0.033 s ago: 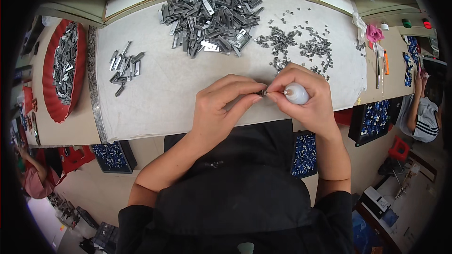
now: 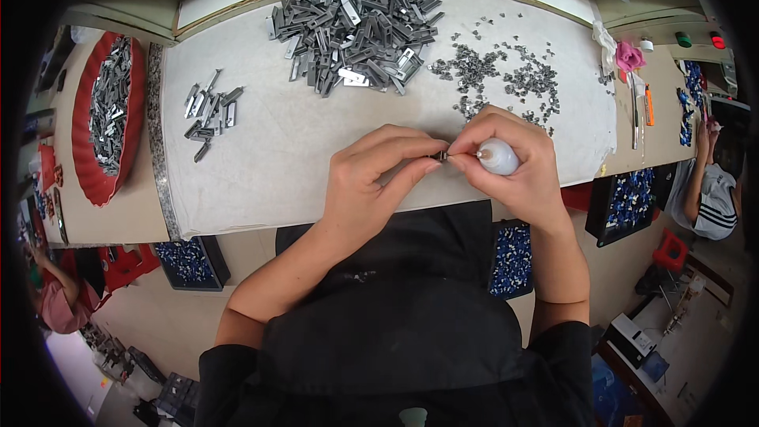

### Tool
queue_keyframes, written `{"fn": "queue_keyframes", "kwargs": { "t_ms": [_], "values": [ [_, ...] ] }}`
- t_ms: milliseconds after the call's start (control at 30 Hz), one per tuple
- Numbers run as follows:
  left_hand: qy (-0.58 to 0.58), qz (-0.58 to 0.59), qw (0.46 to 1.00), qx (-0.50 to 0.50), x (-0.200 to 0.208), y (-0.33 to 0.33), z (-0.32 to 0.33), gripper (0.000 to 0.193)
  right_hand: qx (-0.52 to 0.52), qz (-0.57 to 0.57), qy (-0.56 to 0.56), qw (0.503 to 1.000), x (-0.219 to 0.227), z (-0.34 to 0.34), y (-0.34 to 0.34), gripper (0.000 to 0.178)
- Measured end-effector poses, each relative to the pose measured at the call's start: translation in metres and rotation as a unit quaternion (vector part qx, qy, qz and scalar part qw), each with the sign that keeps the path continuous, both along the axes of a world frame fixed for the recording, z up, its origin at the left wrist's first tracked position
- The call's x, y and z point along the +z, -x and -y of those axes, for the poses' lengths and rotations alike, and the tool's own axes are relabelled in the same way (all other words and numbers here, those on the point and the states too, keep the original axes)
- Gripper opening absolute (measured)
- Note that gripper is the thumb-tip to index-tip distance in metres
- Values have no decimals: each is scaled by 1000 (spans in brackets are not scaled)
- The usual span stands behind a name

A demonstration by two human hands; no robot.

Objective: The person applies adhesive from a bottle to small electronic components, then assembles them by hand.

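Note:
My left hand (image 2: 365, 182) pinches a small dark metal piece (image 2: 439, 156) between thumb and fingertips, most of it hidden. My right hand (image 2: 518, 162) holds a translucent white squeeze bottle (image 2: 498, 157) in its palm, nozzle pointing left. The thumb and index finger of that hand also meet at the right end of the metal piece, so the two hands almost touch. Beyond them lies a big heap of grey metal channel strips (image 2: 348, 24). Tiny metal parts (image 2: 530, 79) are scattered past my right hand. A small group of strips (image 2: 212, 115) rests at the left.
A white sheet (image 2: 253, 182) covers the table. Left of it stands a red scalloped tray (image 2: 83, 126) full of metal pieces. Tweezers (image 2: 634, 122) and an orange knife (image 2: 649, 104) lie at the right. Black bins (image 2: 215, 257) of blue and white parts stand below. Co-workers sit at both sides.

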State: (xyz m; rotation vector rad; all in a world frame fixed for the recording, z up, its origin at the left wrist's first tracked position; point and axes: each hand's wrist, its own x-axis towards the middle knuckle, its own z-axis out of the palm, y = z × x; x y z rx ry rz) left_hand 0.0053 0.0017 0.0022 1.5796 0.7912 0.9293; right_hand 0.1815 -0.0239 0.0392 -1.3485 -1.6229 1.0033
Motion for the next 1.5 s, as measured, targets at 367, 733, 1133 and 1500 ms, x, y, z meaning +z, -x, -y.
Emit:
{"fn": "queue_keyframes", "kwargs": {
  "t_ms": [367, 733, 1133, 1500],
  "values": [
    [-26, -9, 1000, 12, -2, 1, 1, 16, 2, 45, -16, 999, -1, -1, 4, 12],
    [-57, -21, 998, 30, -5, 1, 3, 16, 24, 108, -15, 994, 8, -3, 10, 17],
    [56, 32, 998, 15, -5, 2, 6, 16, -183, -208, 97, 956, -19, 25, 26, 7],
    [30, 65, 996, 45, -5, -1, 4, 12, -188, -289, 108, 933, -23, 24, 38, 5]
  ]
}}
